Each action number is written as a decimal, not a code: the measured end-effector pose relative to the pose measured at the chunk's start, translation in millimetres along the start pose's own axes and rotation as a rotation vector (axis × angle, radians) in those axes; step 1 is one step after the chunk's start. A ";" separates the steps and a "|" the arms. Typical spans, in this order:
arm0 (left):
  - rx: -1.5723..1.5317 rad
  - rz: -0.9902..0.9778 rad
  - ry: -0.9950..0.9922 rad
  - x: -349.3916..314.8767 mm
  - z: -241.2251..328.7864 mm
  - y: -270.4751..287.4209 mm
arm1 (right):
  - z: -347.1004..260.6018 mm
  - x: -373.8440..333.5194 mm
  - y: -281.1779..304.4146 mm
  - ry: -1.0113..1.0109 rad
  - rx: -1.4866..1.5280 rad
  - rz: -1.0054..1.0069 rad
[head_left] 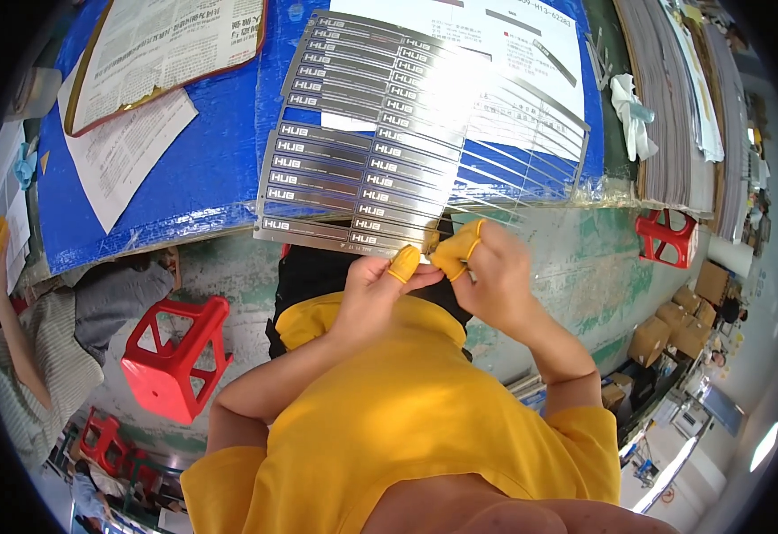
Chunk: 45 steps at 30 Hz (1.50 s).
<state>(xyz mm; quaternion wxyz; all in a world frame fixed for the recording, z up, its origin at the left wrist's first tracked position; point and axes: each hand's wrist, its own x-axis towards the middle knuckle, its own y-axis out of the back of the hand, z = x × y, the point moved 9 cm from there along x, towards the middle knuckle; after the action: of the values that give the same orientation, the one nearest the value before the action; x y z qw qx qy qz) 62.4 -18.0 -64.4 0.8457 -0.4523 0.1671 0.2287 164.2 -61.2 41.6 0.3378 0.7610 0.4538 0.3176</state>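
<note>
A silvery metal sheet (318, 178) with rows of dark printed nameplate strips lies over the blue tabletop's near edge. Its right part is an open frame of thin bars (522, 173), with white paper and the table showing through. My left hand (376, 289) is closed in a pinch at the sheet's lower edge, a yellow finger cot on the thumb. Close beside it my right hand (493, 267), also with yellow finger cots, pinches at the same spot. A small shiny bit shows between the fingertips; what they grip is too small to tell.
Printed papers (531, 80) lie under the sheet, and a brown-edged newspaper-covered board (166, 53) sits at left. Stacked sheets (674, 107) and a crumpled white cloth (629, 116) are at right. Red stools (175, 356) stand on the floor; another person's arm (20, 329) reaches in at far left.
</note>
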 end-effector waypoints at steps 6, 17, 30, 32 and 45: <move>-0.032 0.012 0.033 1.0 1.7 -3.6 | 6.9 -0.9 0.6 -0.055 0.012 0.015; -0.010 0.030 -0.044 0.9 9.6 -1.2 | 5.1 5.7 36.7 -0.075 0.185 0.082; 0.006 0.011 -0.040 -0.9 21.3 -10.1 | 90.8 81.8 136.3 -0.118 0.086 0.434; 0.003 -0.006 -0.097 0.7 31.1 -17.8 | 139.5 106.9 133.4 -0.241 -0.048 0.353; 0.203 -0.136 -0.193 -12.1 60.8 -29.9 | 120.6 139.9 107.7 -0.196 -0.194 0.214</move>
<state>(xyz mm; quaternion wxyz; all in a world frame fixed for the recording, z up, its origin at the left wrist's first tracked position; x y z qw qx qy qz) 73.0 15.7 -5.4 0.9128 -0.3505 0.0764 0.1953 364.8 -0.6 84.1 0.4165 0.7960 0.3023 0.3186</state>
